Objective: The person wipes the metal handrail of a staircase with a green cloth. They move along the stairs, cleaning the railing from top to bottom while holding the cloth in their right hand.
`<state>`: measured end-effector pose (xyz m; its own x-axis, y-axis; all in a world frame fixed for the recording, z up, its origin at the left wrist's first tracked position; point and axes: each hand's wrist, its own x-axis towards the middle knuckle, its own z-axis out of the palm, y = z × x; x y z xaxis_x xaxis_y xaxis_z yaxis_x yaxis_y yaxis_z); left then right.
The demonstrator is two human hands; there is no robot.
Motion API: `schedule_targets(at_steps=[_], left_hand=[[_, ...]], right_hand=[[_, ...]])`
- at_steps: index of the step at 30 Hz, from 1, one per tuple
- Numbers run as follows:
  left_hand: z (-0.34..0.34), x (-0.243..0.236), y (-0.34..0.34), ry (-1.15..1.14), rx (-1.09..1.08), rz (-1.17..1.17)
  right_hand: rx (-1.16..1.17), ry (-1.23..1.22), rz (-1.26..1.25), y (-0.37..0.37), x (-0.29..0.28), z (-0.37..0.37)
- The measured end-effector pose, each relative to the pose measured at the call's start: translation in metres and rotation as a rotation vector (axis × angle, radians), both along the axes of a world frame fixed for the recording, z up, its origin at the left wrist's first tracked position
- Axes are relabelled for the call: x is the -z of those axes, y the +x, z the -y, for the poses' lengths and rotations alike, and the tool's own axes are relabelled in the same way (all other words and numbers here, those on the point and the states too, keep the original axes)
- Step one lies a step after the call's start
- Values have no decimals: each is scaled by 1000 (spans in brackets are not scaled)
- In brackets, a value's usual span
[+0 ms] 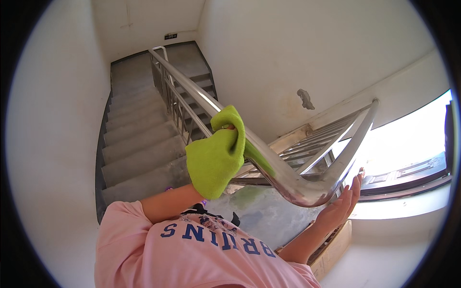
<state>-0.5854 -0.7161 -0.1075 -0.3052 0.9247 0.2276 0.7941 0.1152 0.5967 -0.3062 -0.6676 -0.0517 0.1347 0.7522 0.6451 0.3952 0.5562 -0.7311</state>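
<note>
A bright green cloth [216, 158] is draped over the stainless-steel handrail [268, 161]. My left hand [231, 127] is mostly hidden under it, with only a bit of finger showing where the cloth folds over the rail; the hand closes on the cloth there. To the right, the rail makes a rounded bend and turns back. Beside that bend, my right hand [342, 202] holds nothing; its fingers are stretched out and the palm faces the metal. Whether the palm touches the rail I cannot tell.
Grey concrete stairs [139, 144] lie left of the railing and lead to a landing at the top. Metal balusters [175, 103] stand under the rail. A cardboard box [331, 249] sits by my right forearm, near a bright window [408, 149]. Pale walls [269, 53] enclose the stairwell.
</note>
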Motion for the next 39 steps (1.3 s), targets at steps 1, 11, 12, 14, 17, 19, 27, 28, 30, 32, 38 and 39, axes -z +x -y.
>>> schedule_targets(at_steps=[1,11,12,14,17,19,27,28,30,32,38,39], left_hand=[[-7,14,12,265,300,806],[-69,65,40,852,423,-76],[-72,69,30,854,415,-96],[-82,78,12,845,403,-128],[-98,100,-9,827,374,-158],[-104,108,-17,829,353,-163],[-133,160,-66,703,442,15],[-135,163,-68,661,436,1],[-127,154,-72,694,413,-23],[-122,146,-71,715,390,-57],[-109,124,-33,647,422,-185],[-107,121,-22,629,429,-213]], right_hand=[[78,-55,-34,-12,-11,1],[24,-307,-535,-41,-6,3],[8,-322,-530,-39,-4,1],[-15,-354,-525,-32,-2,-3],[19,-351,-533,-29,0,-6],[-2,-331,-538,-24,4,-8],[-13,-325,-559,-28,3,-8],[-18,-327,-557,-29,3,-8],[-30,-327,-553,-28,4,-10],[-15,-311,-535,-24,6,-11],[-4,-300,-534,-23,9,-13],[0,-301,-536,-25,8,-13]])
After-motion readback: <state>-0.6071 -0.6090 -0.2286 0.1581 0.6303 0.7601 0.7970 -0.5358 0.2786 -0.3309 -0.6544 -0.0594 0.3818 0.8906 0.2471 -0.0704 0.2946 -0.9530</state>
